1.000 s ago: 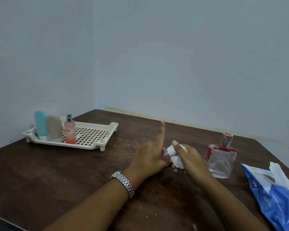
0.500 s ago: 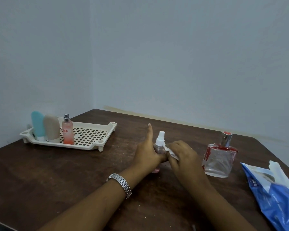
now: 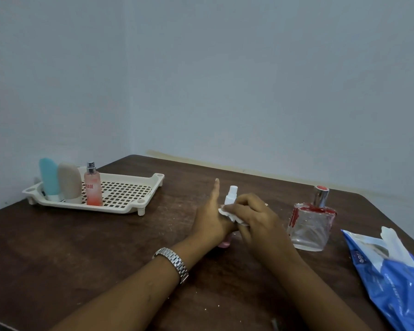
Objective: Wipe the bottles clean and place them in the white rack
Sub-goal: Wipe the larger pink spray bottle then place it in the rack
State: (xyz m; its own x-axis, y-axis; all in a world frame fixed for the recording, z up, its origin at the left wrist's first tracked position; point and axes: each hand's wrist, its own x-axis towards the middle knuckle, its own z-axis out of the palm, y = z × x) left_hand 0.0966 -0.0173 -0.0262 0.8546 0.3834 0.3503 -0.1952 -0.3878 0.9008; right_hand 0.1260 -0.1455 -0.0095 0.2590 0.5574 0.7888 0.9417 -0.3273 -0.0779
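My left hand grips a small spray bottle upright on the table, index finger pointing up; only its white nozzle and pink base show. My right hand presses a white wipe against the bottle's neck. At the far left stands the white rack, holding a blue bottle, a beige bottle and a pink spray bottle. A clear square perfume bottle with red trim stands on the table to the right of my hands.
A blue and white wipes packet lies at the right edge of the dark wooden table. Walls close off the table at the back and left. A metal watch is on my left wrist.
The small spray bottle went from tilted in my hands to upright on the table. My right hand with the wipe slid from the nozzle down to the neck.
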